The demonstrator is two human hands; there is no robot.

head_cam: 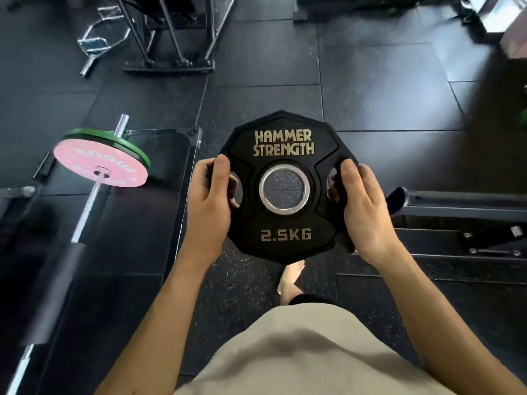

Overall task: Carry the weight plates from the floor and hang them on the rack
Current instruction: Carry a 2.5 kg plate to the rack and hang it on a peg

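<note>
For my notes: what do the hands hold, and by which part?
Both hands, left and right, hold one black weight plate by its two side grip holes.

The black weight plate [285,218] carries "HAMMER STRENGTH" in gold letters across the upper part of its face, set in two lines. Below its steel-ringed centre hole the same face reads "2.5KG" in pale raised characters. The pink plate [85,158] on the barbell [85,212] to the left bears white lettering around its face, too blurred and angled to be read with certainty.
</note>
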